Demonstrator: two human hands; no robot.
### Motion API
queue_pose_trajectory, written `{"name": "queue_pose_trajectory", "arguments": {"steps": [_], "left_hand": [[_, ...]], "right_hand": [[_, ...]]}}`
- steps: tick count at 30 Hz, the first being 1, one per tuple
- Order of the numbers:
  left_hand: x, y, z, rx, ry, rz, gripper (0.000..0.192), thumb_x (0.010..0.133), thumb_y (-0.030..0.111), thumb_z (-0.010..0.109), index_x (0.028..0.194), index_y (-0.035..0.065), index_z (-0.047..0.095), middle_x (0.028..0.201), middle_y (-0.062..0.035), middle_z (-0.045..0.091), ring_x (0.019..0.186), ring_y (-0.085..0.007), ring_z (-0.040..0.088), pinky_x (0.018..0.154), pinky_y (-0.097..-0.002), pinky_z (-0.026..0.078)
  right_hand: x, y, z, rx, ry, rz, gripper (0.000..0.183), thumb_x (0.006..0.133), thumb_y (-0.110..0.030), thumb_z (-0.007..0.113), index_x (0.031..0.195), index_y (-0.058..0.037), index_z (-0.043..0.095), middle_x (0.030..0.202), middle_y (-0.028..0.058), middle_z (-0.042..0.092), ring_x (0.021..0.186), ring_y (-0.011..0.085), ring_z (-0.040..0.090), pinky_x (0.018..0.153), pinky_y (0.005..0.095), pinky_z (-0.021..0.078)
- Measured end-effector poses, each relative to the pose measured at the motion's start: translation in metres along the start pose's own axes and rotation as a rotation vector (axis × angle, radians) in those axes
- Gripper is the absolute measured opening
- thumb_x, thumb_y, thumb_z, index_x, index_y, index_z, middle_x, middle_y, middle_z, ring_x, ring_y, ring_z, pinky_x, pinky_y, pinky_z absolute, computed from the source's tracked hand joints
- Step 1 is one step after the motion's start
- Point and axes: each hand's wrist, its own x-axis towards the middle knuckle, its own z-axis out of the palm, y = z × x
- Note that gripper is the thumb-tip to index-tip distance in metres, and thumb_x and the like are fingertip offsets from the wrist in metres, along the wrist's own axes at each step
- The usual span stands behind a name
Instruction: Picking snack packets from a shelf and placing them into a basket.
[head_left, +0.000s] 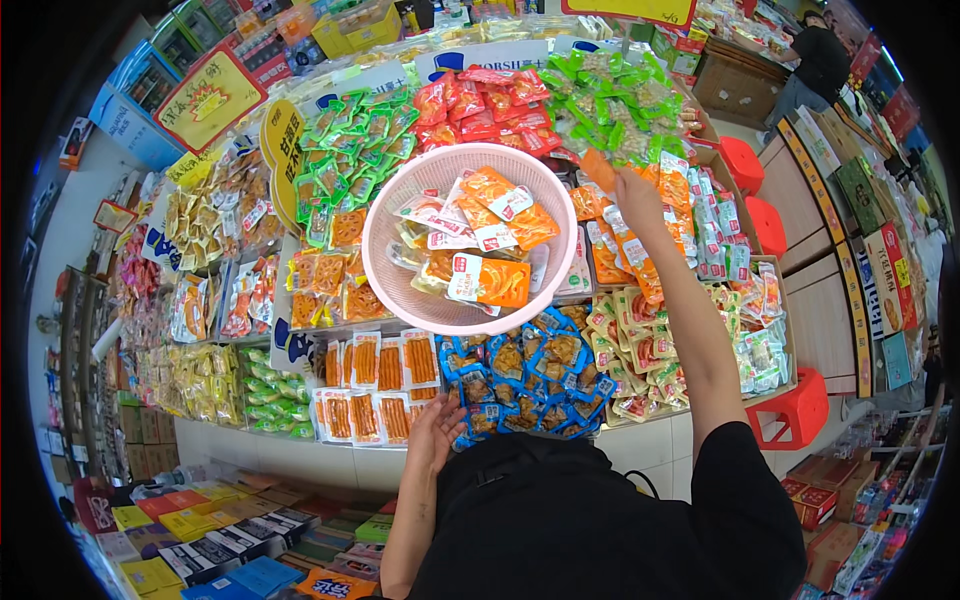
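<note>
A pink plastic basket (375, 247) rests on the packed snacks and holds several orange, white and clear snack packets (491, 281). Beyond the basket's right side, my right hand (637, 199) grips an orange snack packet (598, 169) by its end, above more orange packets (645, 274). My left hand (436, 429) is at the near edge of the display, fingers loosely spread and holding nothing, beside blue snack packets (525, 375) and white-edged packets of orange sticks (379, 397).
Red packets (484, 105) and green packets (611, 97) lie behind the basket. Red plastic stools (795, 409) stand to the right. A person in black (817, 60) is at the far right. Stacked boxes (225, 540) fill the lower left.
</note>
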Motion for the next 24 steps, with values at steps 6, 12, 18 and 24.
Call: {"name": "queue_pose_trajectory", "arguments": {"steps": [6,12,18,24], "left_hand": [[0.000,0.000,0.002,0.010,0.004,-0.007,0.043,0.087,0.028,0.051,0.121,0.0040,0.041,0.114,-0.0131,0.052,0.097,-0.0244,0.055,0.077,-0.0353,0.048],[0.001,0.001,0.003,0.003,-0.010,-0.002,0.041,0.087,0.028,0.050,0.120,0.0047,0.042,0.116,-0.0135,0.052,0.098,-0.0248,0.055,0.078,-0.0349,0.048],[-0.009,-0.001,-0.002,-0.041,0.003,0.011,0.037,0.087,0.027,0.050,0.117,0.0052,0.045,0.113,-0.0127,0.054,0.097,-0.0242,0.056,0.078,-0.0344,0.047],[0.000,-0.004,-0.002,-0.001,-0.013,0.003,0.038,0.087,0.029,0.051,0.117,0.0063,0.046,0.111,-0.0113,0.055,0.099,-0.0241,0.054,0.078,-0.0350,0.047]], "right_hand": [[0.014,-0.090,-0.039,0.446,0.101,-0.225,0.029,0.088,-0.016,0.046,0.113,-0.0052,0.054,0.102,0.0166,0.060,0.094,0.0297,0.058,0.081,0.0373,0.0446],[0.009,-0.107,-0.029,0.415,-0.089,-0.440,0.039,0.086,-0.017,0.051,0.123,-0.0052,0.045,0.121,0.0166,0.050,0.109,0.0298,0.050,0.092,0.0359,0.0385],[-0.025,-0.034,-0.050,0.232,-0.058,-0.131,0.042,0.082,-0.022,0.056,0.120,-0.0049,0.047,0.118,0.0171,0.051,0.108,0.0321,0.049,0.089,0.0392,0.0408],[-0.089,0.019,-0.059,-0.133,-0.198,0.087,0.057,0.076,-0.031,0.063,0.124,-0.0080,0.043,0.122,0.0214,0.045,0.110,0.0368,0.046,0.089,0.0418,0.0405]]}}
